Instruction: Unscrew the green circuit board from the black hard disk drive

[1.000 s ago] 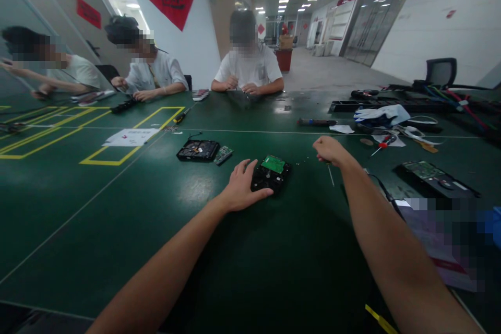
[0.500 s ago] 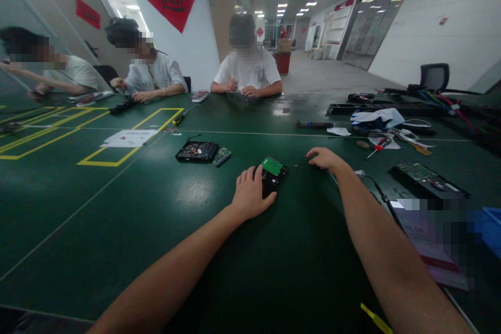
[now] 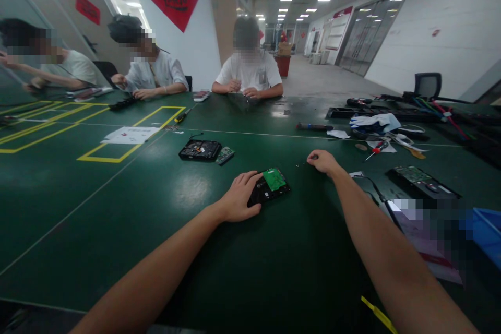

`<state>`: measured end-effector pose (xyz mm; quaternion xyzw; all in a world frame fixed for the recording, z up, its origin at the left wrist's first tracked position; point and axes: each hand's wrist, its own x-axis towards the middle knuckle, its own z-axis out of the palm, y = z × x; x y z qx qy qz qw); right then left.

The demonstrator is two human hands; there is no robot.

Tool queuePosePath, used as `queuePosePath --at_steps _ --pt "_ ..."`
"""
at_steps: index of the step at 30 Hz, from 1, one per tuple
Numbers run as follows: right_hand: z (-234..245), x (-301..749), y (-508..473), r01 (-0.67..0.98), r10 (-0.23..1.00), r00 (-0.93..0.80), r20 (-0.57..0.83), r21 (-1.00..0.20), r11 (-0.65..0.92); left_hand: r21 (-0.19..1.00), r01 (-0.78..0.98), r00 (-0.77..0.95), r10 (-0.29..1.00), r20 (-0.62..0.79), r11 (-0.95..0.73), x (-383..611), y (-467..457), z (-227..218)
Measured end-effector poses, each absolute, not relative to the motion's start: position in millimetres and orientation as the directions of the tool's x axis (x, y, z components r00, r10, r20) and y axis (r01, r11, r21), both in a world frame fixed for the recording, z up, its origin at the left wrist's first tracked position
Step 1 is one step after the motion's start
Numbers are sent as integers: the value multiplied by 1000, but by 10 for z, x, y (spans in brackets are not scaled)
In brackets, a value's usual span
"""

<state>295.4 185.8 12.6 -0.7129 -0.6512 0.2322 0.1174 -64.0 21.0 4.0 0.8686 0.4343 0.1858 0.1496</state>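
My left hand (image 3: 239,198) is closed around the left end of a black hard drive (image 3: 269,194), with its thumb along the near edge and its fingers over the far side. A green circuit board (image 3: 274,179) shows on top of the drive, which lies on the table. To the right, my right hand (image 3: 323,161) is held low with its fingertips pressed together. Whatever is between them is too small to make out. Just left of that hand lie a few tiny screws (image 3: 297,165).
An opened hard drive (image 3: 199,150) and a loose circuit board (image 3: 225,155) lie beyond my left hand. At right are another drive (image 3: 425,181), a red-handled screwdriver (image 3: 378,150), gloves (image 3: 374,123) and a blue bin (image 3: 485,235). Several people sit across the table (image 3: 188,271).
My left hand has shifted left and turned the hard drive so it lies more sideways. My right hand's fingers have curled in closer together.
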Motion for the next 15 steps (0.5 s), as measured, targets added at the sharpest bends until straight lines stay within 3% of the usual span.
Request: queuePosePath --at_steps 7,15 --pt "247 2870 1504 734 981 82 -175 -656 -178 437 635 623 757 198 -637 -636 213 99" --pt "301 2624 980 374 985 -85 -153 -921 -111 412 618 655 728 202 -670 -578 236 113"
